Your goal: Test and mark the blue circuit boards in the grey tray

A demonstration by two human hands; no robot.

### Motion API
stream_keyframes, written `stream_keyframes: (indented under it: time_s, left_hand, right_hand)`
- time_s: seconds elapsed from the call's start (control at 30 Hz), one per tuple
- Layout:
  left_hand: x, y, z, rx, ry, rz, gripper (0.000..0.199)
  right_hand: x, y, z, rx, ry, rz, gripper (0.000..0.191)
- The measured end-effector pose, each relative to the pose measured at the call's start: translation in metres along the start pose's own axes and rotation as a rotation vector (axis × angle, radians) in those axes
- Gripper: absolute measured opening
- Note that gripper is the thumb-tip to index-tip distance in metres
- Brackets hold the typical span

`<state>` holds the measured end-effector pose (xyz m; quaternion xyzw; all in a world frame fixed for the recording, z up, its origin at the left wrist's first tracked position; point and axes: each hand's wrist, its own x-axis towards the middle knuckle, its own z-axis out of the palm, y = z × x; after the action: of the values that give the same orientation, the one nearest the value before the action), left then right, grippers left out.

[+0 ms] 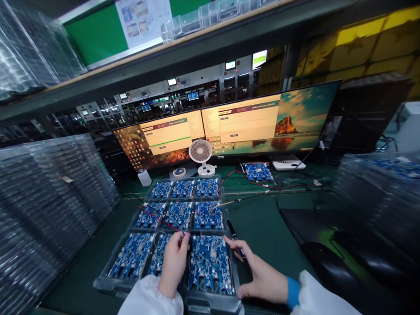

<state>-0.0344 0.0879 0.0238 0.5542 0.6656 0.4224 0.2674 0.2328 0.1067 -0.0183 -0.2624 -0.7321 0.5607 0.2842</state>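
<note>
A clear plastic tray [221, 307] holds several blue circuit boards in rows. My left hand [175, 257] is over the front middle board [157, 261], its thumb and fingers pinched on the end of a thin cable. Beside the front right board [211, 263], my right hand [257, 274] has a black pen [232, 229] between its fingers, with the thumb apart near the tray's right edge. Red and black wires [156, 215] cross the boards at the left. A yellowish cable [225, 204] reaches the middle right board [208, 216].
Stacked clear trays stand at left [46, 207] and right [377, 195]. Two monitors [245, 124] stand behind a small white fan [200, 152]. Another wired board [258, 172] lies at the back. Two black mice [326, 267] lie at right.
</note>
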Motion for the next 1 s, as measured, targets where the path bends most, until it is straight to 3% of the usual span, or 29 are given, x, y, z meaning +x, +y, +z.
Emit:
stream_keyframes:
  time_s: [0.2,0.3,0.7,0.9,1.0]
  left_hand:
    - [-0.006,-0.005,-0.004,0.047,-0.059,-0.019,0.032]
    - [-0.011,-0.005,-0.007,0.114,-0.024,0.032,0.025]
    - [-0.018,-0.013,-0.010,0.141,-0.043,0.013,0.024]
    - [-0.025,-0.001,-0.012,0.283,0.084,0.050,0.029]
    - [-0.025,0.007,-0.016,0.239,-0.036,0.050,0.024]
  right_hand:
    - [0.004,0.001,0.009,-0.078,-0.017,0.009,0.102]
    - [0.008,-0.002,0.015,-0.116,0.008,0.000,0.101]
    - [0.024,-0.005,0.028,-0.181,0.019,-0.008,0.097]
    - [0.029,-0.003,0.035,-0.208,0.030,0.006,0.099]
    - [0.028,-0.002,0.036,-0.220,0.028,0.019,0.100]
